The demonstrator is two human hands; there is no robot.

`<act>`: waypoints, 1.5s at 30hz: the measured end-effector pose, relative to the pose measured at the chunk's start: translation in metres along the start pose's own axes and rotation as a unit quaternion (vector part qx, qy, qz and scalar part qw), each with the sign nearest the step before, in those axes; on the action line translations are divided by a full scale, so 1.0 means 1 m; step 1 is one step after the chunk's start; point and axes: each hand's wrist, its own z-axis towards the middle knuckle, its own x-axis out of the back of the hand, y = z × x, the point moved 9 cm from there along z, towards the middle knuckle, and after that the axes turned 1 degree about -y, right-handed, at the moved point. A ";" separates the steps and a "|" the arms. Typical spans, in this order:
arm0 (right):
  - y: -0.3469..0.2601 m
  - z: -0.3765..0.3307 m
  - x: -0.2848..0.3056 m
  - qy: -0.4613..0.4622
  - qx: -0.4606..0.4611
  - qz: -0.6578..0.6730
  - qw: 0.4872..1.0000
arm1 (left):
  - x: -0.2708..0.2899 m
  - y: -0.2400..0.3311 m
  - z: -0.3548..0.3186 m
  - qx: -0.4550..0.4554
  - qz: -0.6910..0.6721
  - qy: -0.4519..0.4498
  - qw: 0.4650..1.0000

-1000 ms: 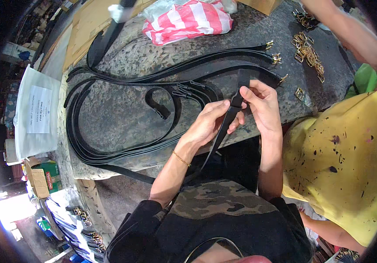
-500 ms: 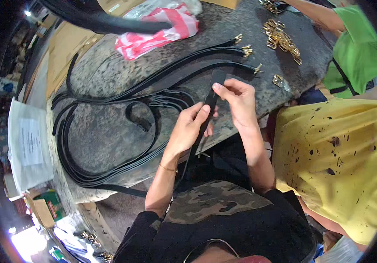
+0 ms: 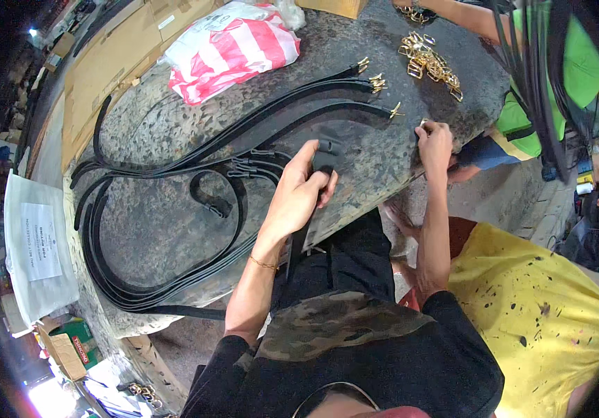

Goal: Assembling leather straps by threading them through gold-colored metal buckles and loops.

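Observation:
My left hand (image 3: 298, 196) grips a black strap (image 3: 322, 159) near its free end, which stands up over the grey stone table (image 3: 160, 230); the strap's long part hangs down toward my lap. My right hand (image 3: 434, 141) is stretched out to the table's right edge, fingers closed around a small gold buckle (image 3: 423, 125) lying there. Several long black straps (image 3: 195, 157) lie looped across the table, their gold-tipped ends (image 3: 376, 82) fanned out at the far right.
A pile of gold buckles (image 3: 430, 64) lies at the far right, by another person in a green top (image 3: 578, 70). A red-and-white striped bag (image 3: 233, 52), cardboard (image 3: 115, 56) and a white plastic bag (image 3: 35, 244) border the table. A person in yellow (image 3: 543, 313) sits at my right.
My right hand let go of the strap and reached right to the buckle at the table edge. My left hand still holds the strap. The view shifted.

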 end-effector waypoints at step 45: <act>-0.167 -0.072 0.069 -0.278 -0.208 0.818 0.459 | -0.025 0.066 -0.002 -0.033 0.156 -0.160 0.974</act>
